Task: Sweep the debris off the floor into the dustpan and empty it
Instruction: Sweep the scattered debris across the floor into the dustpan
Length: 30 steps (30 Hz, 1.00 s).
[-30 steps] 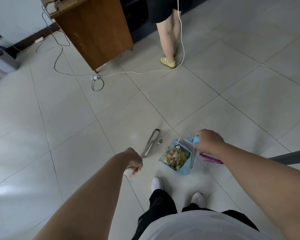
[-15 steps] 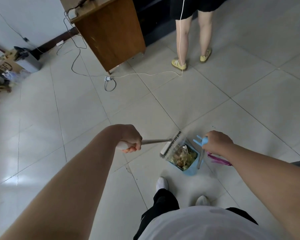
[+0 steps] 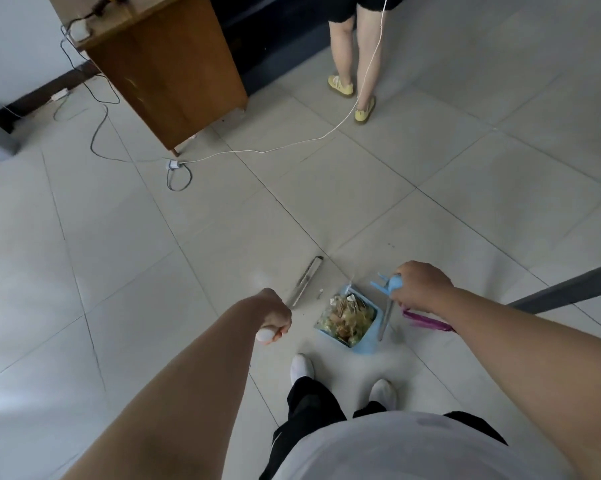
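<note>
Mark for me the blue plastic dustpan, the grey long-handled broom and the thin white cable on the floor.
blue plastic dustpan [image 3: 366,344], head view, near outer wall.
grey long-handled broom [image 3: 307,280], head view, brush head.
thin white cable [image 3: 257,151], head view, stretch lying on tiles.

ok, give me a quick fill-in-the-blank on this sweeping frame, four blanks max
1. The left hand grips the handle of the ___.
2. The right hand holds the handle of the ___.
3. The debris lies in a container coloured ___.
4. The bystander's shoes are ___.
Missing: broom, dustpan, blue, yellow.
</note>
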Tool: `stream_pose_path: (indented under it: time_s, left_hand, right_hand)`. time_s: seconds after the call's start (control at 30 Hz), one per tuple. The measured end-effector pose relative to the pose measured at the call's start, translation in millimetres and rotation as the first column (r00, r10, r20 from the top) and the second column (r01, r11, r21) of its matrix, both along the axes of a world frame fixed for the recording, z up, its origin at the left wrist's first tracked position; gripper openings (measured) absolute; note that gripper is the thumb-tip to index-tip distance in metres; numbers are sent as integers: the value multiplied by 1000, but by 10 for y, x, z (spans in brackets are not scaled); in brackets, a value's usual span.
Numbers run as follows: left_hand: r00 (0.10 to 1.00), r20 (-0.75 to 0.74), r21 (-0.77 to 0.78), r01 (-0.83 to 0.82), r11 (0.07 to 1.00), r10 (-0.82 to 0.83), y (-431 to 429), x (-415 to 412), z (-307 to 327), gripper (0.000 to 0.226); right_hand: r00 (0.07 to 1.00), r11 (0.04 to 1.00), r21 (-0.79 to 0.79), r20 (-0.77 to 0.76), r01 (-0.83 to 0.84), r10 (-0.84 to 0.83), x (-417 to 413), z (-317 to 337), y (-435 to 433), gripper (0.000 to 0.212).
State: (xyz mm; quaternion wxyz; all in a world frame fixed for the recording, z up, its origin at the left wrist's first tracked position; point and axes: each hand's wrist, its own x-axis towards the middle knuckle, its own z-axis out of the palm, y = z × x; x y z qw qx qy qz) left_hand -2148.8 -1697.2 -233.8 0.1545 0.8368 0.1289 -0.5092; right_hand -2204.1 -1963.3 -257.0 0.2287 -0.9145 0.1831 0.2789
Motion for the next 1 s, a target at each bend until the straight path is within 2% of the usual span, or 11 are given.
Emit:
stream_pose_path:
  time_s: [0.1, 0.3, 0.4, 0.43, 0.5, 0.6, 0.73, 0.8, 0.87, 0.93, 1.0]
  left_hand:
    - [998, -46, -13, 32, 999, -33, -164, -15, 130, 7]
    - [995, -97, -50, -41, 998, 36, -63, 458, 726, 8]
    - [997, -79, -52, -16, 999, 12, 58, 625, 887, 9]
    - [998, -65, -47, 7, 999, -10, 78, 660, 884, 8]
    - [998, -18, -48, 66, 997, -67, 97, 724, 785, 11]
    - [984, 62, -43, 169, 985, -166, 108, 755, 524, 10]
    - [944, 126, -15, 309, 951, -305, 122, 628, 231, 16]
    - [917, 117, -11, 384, 923, -380, 131, 511, 125, 21]
    - [885, 99, -8, 457, 889, -454, 168, 375, 34, 13]
    - [832, 61, 19, 551, 834, -551, 215, 199, 27, 5]
    - [769, -14, 37, 640, 768, -640, 228, 31, 50, 13]
  right_hand:
    - [1000, 1000, -26, -6, -12, 11, -69, -2, -14, 28]
    - [1000, 1000, -29, 2, 5, -5, -162, -12, 2, 13]
    - [999, 998, -20, -11, 52, -52, -243, -1, 62, 26]
    - [997, 997, -17, -15, 69, -70, -272, 6, 88, 27]
    - [995, 995, -24, -10, 98, -98, -342, 2, 137, 13]
    - [990, 989, -26, -9, 142, -143, -481, -7, 260, 21]
    - [979, 978, -57, 23, 202, -201, -722, -11, 473, 11]
    - [969, 968, -45, 20, 247, -247, -851, -67, 549, 5]
    - [955, 955, -18, 10, 295, -295, -962, -107, 618, 12]
    - [943, 943, -14, 3, 331, -331, -1048, -145, 668, 4]
    - [935, 935, -15, 5, 356, -356, -1121, -182, 704, 10]
